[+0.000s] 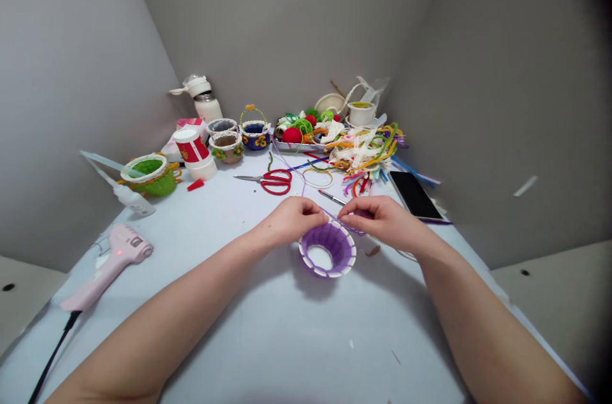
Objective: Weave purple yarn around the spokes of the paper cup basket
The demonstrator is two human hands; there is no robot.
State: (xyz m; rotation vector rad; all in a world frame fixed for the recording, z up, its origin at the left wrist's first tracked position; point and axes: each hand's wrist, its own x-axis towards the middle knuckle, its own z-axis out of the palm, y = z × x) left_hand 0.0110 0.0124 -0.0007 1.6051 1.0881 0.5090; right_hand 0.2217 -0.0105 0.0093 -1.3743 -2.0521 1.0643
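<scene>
Left hand point(299, 218) nearer purple basket point(342, 252) — fingers clamped on its far rim. Right hand point(380, 218) beyond its far-right edge, fingers pinching purple yarn point(358, 232).

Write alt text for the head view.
Left hand at the rim of a white-ribbed purple basket, right hand holding purple cord; red-handled scissors lie beyond on the pale table, a pink glue gun at left.
</scene>
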